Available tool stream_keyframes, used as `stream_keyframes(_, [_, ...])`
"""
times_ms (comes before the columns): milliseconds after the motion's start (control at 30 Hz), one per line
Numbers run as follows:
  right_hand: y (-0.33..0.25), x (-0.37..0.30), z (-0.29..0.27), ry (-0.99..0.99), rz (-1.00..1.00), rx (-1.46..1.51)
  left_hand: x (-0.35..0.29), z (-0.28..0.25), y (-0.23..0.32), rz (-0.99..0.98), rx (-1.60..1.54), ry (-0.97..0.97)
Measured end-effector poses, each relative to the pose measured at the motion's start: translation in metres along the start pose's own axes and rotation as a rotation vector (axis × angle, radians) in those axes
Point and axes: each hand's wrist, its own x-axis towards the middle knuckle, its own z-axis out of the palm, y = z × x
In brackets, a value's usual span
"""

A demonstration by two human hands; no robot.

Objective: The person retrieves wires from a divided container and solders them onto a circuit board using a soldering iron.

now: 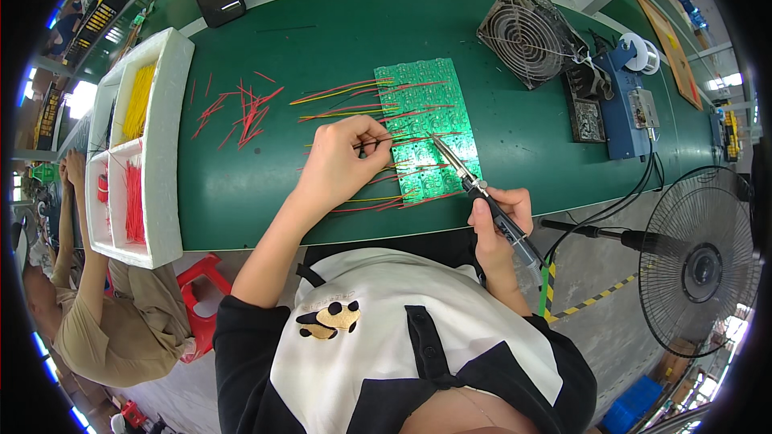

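Note:
A green circuit board panel (445,112) lies on the green table in front of me, with red, yellow and black wires sticking out past its left side. My left hand (342,161) is at the panel's left edge, thumb and fingertips pinched on a thin black wire (370,143). My right hand (497,229) grips a soldering iron (460,167) by its dark handle. The iron slants up and left, its tip over the middle of the panel near the left fingertips. Whether the tip touches a joint is too small to tell.
Loose red wires (249,112) lie left of the panel. A white foam box (173,112) holds yellow and red wires. A small fan with a round grille (527,36), a blue soldering station (627,104) and a solder spool (641,55) stand right. A person's arm (92,273) shows far left.

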Motion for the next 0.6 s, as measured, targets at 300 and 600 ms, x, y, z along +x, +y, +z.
stream_keyframes(300, [-0.001,0.004,0.003,0.045,-0.012,-0.011,0.005,-0.004,0.01,-0.095,-0.152,0.017])
stream_keyframes(600, [0.001,0.002,0.0,0.016,-0.008,-0.005,0.004,0.005,0.007,-0.098,-0.023,0.0])
